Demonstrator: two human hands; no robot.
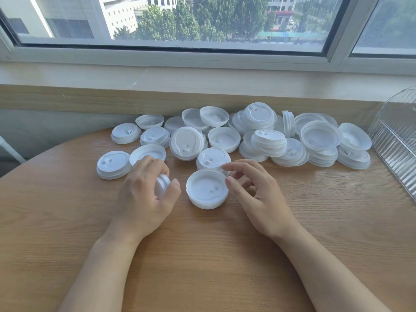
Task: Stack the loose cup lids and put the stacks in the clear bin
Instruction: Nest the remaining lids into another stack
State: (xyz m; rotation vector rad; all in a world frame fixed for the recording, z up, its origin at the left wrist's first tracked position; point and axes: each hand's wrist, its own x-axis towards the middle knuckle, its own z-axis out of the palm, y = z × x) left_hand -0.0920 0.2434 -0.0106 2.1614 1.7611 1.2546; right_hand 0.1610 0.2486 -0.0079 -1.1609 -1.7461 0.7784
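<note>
Lids (225, 136) lie in a heap at the back of the bench (202, 255), under the window (171, 21); bin (396, 140) at the right

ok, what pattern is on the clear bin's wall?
Fine parallel ribbing on clear plastic, seen on the clear bin at the right edge of the head view.

Your left hand (145, 188) curls palm down, fingers and thumb gripping a small lid stack (162, 183); your right hand (254, 194) hovers loosely curled, holding nothing; both forearms reach forward.
</note>
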